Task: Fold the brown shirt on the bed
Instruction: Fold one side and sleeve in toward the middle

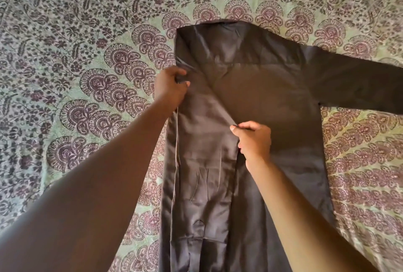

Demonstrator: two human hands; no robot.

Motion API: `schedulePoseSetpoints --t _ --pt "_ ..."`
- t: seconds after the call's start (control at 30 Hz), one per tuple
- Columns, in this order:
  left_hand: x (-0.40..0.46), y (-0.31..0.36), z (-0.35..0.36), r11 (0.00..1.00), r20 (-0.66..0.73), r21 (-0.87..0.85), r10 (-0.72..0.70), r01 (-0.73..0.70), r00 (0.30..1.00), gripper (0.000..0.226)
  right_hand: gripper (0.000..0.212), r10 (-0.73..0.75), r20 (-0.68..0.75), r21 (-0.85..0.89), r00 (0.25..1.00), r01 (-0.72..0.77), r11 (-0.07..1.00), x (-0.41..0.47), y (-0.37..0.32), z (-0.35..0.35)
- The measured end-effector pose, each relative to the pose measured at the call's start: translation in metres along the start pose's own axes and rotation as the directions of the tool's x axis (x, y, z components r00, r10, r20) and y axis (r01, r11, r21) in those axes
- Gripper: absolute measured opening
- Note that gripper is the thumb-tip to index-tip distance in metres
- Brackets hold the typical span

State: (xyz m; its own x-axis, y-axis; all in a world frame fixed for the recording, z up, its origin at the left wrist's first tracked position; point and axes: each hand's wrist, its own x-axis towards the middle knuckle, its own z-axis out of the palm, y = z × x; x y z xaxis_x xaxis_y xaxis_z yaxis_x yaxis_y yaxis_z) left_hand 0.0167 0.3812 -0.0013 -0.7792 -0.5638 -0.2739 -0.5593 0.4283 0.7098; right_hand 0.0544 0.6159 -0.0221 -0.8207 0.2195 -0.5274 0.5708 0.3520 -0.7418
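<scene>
We see the brown shirt (261,101) lying flat on the patterned bed (76,42), one sleeve folded inward. Our left hand (170,88) pinches its left edge; our right hand (254,140) grips the folded sleeve's edge with curled fingers.

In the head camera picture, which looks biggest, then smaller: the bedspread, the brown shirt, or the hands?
1. Patterned bedspread
2. Brown shirt
3. Left hand and right hand: they look alike in size.
</scene>
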Motion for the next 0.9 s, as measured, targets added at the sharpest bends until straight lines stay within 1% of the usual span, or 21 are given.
schedulePoseSetpoints --t 0.03,0.1,0.17,0.27,0.37,0.43,0.5,0.6,0.63,0.77,0.83,0.87,0.9 --pt "0.006 0.003 0.0 0.998 -0.026 -0.063 -0.033 0.031 0.999 0.02 0.026 -0.014 0.0 -0.029 1.0 0.014 0.999 0.001 0.001 -0.002" --pt "0.016 0.009 0.001 0.987 -0.044 -0.156 -0.049 0.041 0.998 0.017 0.025 -0.081 0.007 -0.136 0.997 0.081 0.987 0.002 0.001 -0.006" --pt "0.027 0.013 0.002 0.973 -0.029 -0.224 -0.065 0.057 0.997 0.021 0.023 -0.164 0.027 -0.259 0.986 0.165 0.952 0.004 -0.001 -0.01" --pt "0.042 0.015 0.006 0.966 -0.027 -0.252 -0.074 0.065 0.997 0.032 0.023 -0.226 0.045 -0.369 0.973 0.226 0.902 0.008 -0.008 -0.017" --pt "0.051 0.013 0.011 0.972 -0.018 -0.228 -0.066 0.06 0.998 0.047 0.019 -0.254 0.042 -0.404 0.966 0.249 0.88 0.008 -0.017 -0.022" --pt "0.054 0.01 0.014 0.968 0.014 -0.24 -0.069 0.07 0.998 0.05 0.017 -0.234 0.049 -0.412 0.971 0.233 0.881 0.007 -0.018 -0.022" --pt "0.057 0.009 0.017 0.968 0.009 -0.246 -0.055 0.055 0.998 0.053 0.015 -0.224 0.073 -0.41 0.972 0.234 0.882 0.006 -0.017 -0.02" --pt "0.058 0.009 0.018 0.984 -0.053 -0.177 -0.039 0.03 0.998 0.055 0.015 -0.262 0.102 -0.447 0.96 0.279 0.85 0.004 -0.016 -0.018" --pt "0.058 0.009 0.019 0.988 -0.054 -0.154 -0.019 0.011 0.998 0.054 0.015 -0.272 0.102 -0.461 0.957 0.288 0.839 0.004 -0.015 -0.018" --pt "0.056 0.006 0.022 0.995 0.0 -0.053 0.088 -0.088 0.996 0.052 0.02 -0.275 0.09 -0.518 0.957 0.281 0.808 0.007 -0.016 -0.016" --pt "0.057 0.002 0.022 0.99 0.024 -0.015 0.138 -0.138 0.99 0.053 0.017 -0.288 0.082 -0.572 0.954 0.281 0.771 0.006 -0.017 -0.013" --pt "0.055 0.0 0.021 0.983 0.031 0.021 0.179 -0.18 0.983 0.051 0.011 -0.308 0.066 -0.601 0.949 0.284 0.747 0.003 -0.019 -0.011" --pt "0.05 -0.002 0.02 0.97 0.025 0.073 0.232 -0.234 0.972 0.046 0.013 -0.367 0.046 -0.639 0.929 0.31 0.704 0.0 -0.019 -0.01"
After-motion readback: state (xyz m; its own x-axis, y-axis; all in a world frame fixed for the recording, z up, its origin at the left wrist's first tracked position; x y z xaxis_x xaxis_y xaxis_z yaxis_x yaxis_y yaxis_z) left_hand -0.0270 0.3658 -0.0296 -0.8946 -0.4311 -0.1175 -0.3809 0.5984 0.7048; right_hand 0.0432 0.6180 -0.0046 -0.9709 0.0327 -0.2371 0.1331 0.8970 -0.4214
